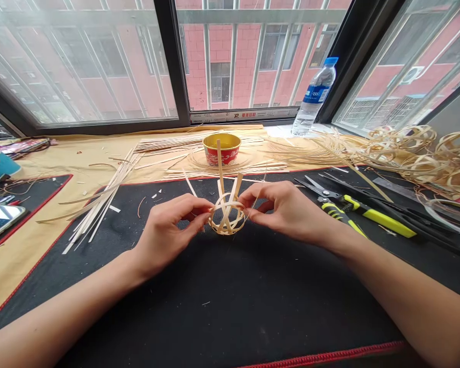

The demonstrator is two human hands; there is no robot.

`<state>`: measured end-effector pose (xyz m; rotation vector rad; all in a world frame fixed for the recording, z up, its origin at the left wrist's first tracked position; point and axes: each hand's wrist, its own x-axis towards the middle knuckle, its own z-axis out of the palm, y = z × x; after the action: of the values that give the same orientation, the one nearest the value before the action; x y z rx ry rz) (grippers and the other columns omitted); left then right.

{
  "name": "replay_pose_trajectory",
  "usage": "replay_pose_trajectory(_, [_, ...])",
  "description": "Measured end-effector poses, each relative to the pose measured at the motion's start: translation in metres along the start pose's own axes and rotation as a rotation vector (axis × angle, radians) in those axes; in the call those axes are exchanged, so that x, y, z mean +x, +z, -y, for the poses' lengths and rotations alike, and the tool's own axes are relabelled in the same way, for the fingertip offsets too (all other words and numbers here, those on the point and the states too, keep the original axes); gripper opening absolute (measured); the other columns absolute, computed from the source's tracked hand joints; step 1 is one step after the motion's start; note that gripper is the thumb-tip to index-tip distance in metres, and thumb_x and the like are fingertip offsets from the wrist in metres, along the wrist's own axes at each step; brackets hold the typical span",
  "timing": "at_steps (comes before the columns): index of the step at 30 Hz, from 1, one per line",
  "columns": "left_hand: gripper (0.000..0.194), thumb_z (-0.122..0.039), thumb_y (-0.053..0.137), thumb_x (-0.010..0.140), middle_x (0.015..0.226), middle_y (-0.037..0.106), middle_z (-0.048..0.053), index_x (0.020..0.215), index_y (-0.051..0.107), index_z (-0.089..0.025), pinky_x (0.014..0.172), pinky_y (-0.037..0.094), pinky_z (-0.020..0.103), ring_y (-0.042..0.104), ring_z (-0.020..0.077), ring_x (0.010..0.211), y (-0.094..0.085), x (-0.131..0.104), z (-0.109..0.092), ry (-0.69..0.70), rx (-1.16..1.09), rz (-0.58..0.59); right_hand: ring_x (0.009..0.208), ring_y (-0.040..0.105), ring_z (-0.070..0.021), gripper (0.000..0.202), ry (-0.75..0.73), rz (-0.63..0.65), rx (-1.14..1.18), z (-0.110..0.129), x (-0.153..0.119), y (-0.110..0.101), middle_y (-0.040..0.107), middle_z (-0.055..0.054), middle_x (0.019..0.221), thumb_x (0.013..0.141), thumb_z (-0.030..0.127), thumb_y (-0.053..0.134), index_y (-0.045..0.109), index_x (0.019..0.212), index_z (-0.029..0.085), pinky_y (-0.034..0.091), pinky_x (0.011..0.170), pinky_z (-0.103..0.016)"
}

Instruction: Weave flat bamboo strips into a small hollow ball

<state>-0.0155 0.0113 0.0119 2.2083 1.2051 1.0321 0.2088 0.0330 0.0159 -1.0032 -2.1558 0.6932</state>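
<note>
A small, partly woven bamboo basket [227,225] stands on the black mat in the middle of the view, with several strip ends sticking up from its top. From the left, my left hand [178,222] pinches the rim between thumb and fingers. On the opposite side my right hand [278,207] pinches the rim too, with a thin strip rising by its fingertips. Both hands are closed, and the fingertips partly cover the basket's sides.
A red and yellow bowl [222,148] stands behind the basket. Loose bamboo strips [103,199] lie at left. Pliers-like cutters with yellow-green handles [379,217] rest at right, near coiled strips [398,148]. A water bottle [314,99] stands by the window.
</note>
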Motion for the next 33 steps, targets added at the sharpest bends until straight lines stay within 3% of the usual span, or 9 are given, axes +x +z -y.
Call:
replay_pose_trajectory(7, [0.015, -0.025, 0.062, 0.081, 0.080, 0.070, 0.001, 0.094, 0.067, -0.019, 0.065, 0.055, 0.020, 0.066, 0.0123, 0.068, 0.0012, 0.0007, 0.0035, -0.074, -0.053, -0.004, 0.082, 0.068, -0.0165, 0.014, 0.024, 0.049, 0.050, -0.0012, 0.0008, -0.0008, 0.072, -0.003, 0.087, 0.080, 0.013, 0.055, 0.067, 0.086, 0.017, 0.055, 0.076, -0.025])
replay_pose_trajectory(13, [0.017, -0.026, 0.062, 0.082, 0.080, 0.070, 0.001, 0.096, 0.066, -0.018, 0.065, 0.055, 0.020, 0.066, 0.0121, 0.066, 0.0023, -0.0005, 0.0045, -0.083, -0.083, -0.005, 0.083, 0.068, -0.0169, 0.014, -0.010, 0.041, 0.029, -0.0030, 0.0011, -0.0009, 0.072, -0.004, 0.090, 0.080, 0.014, 0.056, 0.067, 0.086, 0.017, 0.056, 0.075, -0.026])
replay_pose_trajectory(21, [0.013, -0.022, 0.058, 0.084, 0.085, 0.069, 0.001, 0.093, 0.066, -0.018, 0.068, 0.053, 0.018, 0.064, 0.0109, 0.074, 0.0003, 0.0012, 0.0071, 0.010, 0.043, -0.038, 0.080, 0.066, -0.0136, 0.018, -0.091, 0.029, 0.030, 0.0036, -0.0006, -0.0014, 0.071, -0.004, 0.091, 0.077, 0.012, 0.060, 0.069, 0.092, 0.015, 0.054, 0.063, -0.019])
replay_pose_trajectory(28, [0.013, -0.022, 0.054, 0.086, 0.087, 0.068, 0.002, 0.092, 0.065, -0.020, 0.064, 0.051, 0.018, 0.062, 0.0109, 0.074, 0.0002, 0.0003, 0.0046, 0.096, 0.103, -0.021, 0.075, 0.066, -0.0141, 0.012, -0.072, 0.030, 0.049, 0.0009, -0.0014, -0.0014, 0.072, -0.005, 0.086, 0.080, 0.017, 0.062, 0.070, 0.088, 0.015, 0.052, 0.061, -0.021])
replay_pose_trajectory(33, [0.015, -0.020, 0.053, 0.086, 0.088, 0.067, 0.002, 0.096, 0.064, -0.019, 0.062, 0.050, 0.016, 0.062, 0.0099, 0.072, 0.0000, -0.0016, 0.0053, 0.131, 0.095, 0.002, 0.074, 0.065, -0.0148, 0.012, -0.135, -0.014, 0.010, 0.0006, -0.0016, -0.0012, 0.073, -0.006, 0.084, 0.079, 0.017, 0.064, 0.073, 0.086, 0.016, 0.050, 0.063, -0.023])
